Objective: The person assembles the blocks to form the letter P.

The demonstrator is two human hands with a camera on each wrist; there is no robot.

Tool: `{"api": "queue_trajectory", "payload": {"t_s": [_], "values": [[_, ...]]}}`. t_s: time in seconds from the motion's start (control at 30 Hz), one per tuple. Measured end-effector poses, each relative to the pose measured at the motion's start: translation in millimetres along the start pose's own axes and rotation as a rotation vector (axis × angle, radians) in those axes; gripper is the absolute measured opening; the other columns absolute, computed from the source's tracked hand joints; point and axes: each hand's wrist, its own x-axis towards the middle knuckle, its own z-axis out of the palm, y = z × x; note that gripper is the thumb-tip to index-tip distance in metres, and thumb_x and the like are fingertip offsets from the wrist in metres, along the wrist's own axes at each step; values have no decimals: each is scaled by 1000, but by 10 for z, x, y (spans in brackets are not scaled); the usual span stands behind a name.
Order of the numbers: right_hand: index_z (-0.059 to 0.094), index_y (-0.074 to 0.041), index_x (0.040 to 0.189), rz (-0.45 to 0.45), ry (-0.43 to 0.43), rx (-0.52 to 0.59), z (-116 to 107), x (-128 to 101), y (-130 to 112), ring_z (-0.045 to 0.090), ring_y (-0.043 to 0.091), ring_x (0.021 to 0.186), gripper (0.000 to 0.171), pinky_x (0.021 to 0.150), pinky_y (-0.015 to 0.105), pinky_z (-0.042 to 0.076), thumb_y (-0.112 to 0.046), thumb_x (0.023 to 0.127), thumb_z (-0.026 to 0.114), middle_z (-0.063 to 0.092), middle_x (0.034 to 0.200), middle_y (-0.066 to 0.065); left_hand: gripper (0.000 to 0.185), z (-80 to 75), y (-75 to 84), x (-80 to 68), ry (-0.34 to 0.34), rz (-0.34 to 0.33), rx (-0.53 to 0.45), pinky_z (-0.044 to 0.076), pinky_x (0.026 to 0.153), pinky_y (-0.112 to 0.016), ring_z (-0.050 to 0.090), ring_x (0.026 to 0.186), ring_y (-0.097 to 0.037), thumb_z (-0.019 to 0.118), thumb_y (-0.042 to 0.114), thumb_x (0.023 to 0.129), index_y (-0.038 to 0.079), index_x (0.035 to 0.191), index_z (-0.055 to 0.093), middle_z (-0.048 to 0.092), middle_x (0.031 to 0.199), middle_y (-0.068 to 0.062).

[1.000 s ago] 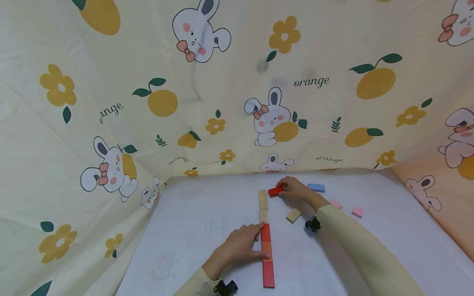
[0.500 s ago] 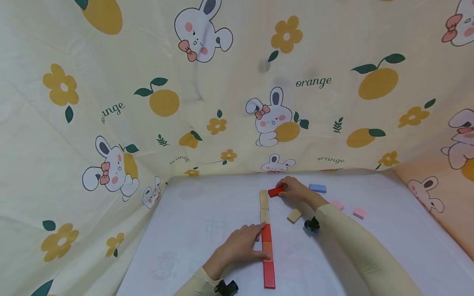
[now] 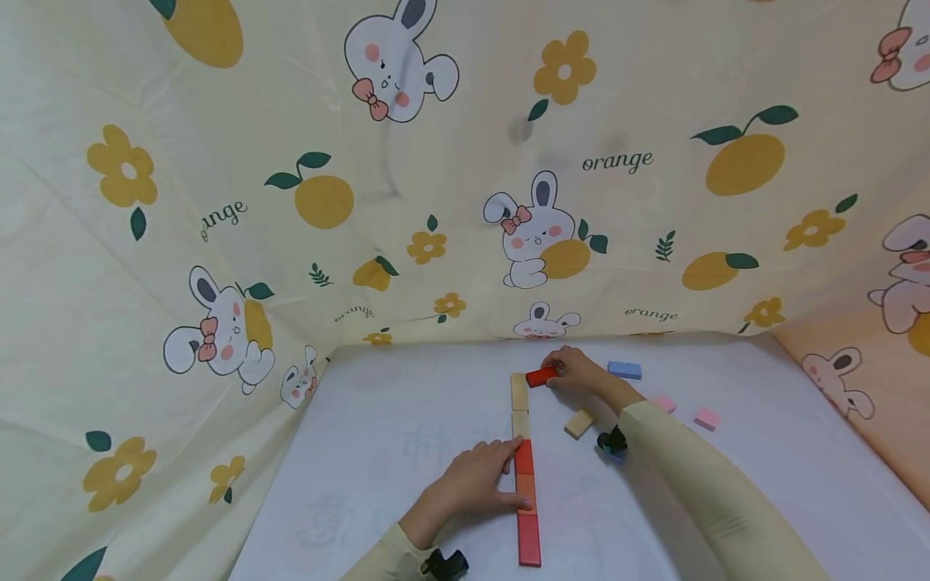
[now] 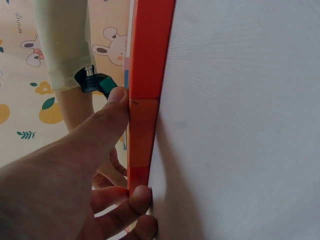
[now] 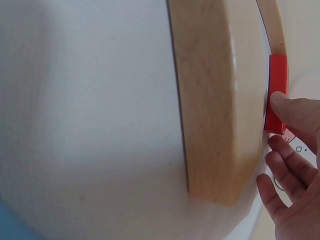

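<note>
We had a row [image 3: 525,476] of flat blocks laid end to end down the middle of the white counter [image 3: 378,452], red and orange ones low in the frame and two wooden ones above them. Our left hand [image 3: 472,484] lay with its fingers pressed against the left side of the red and orange blocks, thumb on one edge — steadying, not gripping round anything. Our right hand [image 3: 577,373], just above the centre of the frame, pinched a small red block [image 3: 541,376] at its right end, the block lying askew just beside the top wooden block [image 3: 518,390].

To do this step well, we judged that the red block wanted turning until its long side ran in line with the row, then sliding in flush against the wooden end, with no gap and no overlap. The left hand should keep firm against the row so the push did not skew it.

A loose wooden block [image 3: 579,423], a blue one [image 3: 624,369] and two pink ones [image 3: 703,417] lay to the right, apart from the row.
</note>
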Motion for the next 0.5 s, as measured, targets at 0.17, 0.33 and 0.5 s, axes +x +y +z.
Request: {"api": "queue_trajectory", "payload": {"t_s": [0.17, 0.33, 0.5], "values": [[73, -12, 129, -4, -1, 4, 3, -4, -1, 54, 28, 112, 34, 102, 48, 53, -17, 97, 81, 62, 120, 10, 104, -1, 5, 5, -7, -15, 6, 48, 79, -32, 49, 94, -5, 80, 75, 82, 29, 166, 41, 58, 103, 13], [72, -12, 129, -6, -1, 0, -2, -20, -18, 54, 28, 112, 34, 102, 48, 53, -18, 98, 81, 62, 121, 10, 104, -3, 6, 8, -10, -15, 6, 48, 79, -32, 49, 94, -4, 80, 75, 82, 29, 166, 41, 58, 103, 13], [72, -11, 130, -4, -3, 2, -6, -34, -35, 54, 29, 114, 34, 103, 49, 53, -17, 98, 81, 62, 122, 11, 104, 17, -15, 24, -11, -17, 6, 47, 79, -31, 49, 93, -4, 79, 76, 82, 29, 167, 41, 58, 102, 13]]}}
